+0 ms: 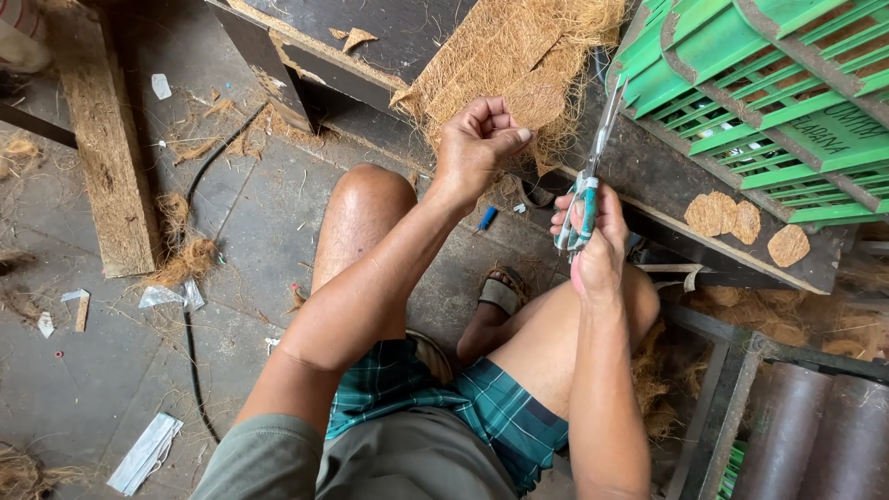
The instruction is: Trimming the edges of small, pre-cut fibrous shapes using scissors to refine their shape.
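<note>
Left grip (477, 139) pinching coir sheet (519, 56) by near edge, keeping it taut off dark worktop (648, 176). Right grip (593, 231) wrapped round scissors (593, 176), blades up, just right of sheet. Cut discs (732, 218) parked right, near green crate (769, 93).

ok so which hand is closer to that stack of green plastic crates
Right. The right hand holds scissors whose blades reach up to the edge of the green crates. The left hand is farther off, pinching a round coir piece.
</note>
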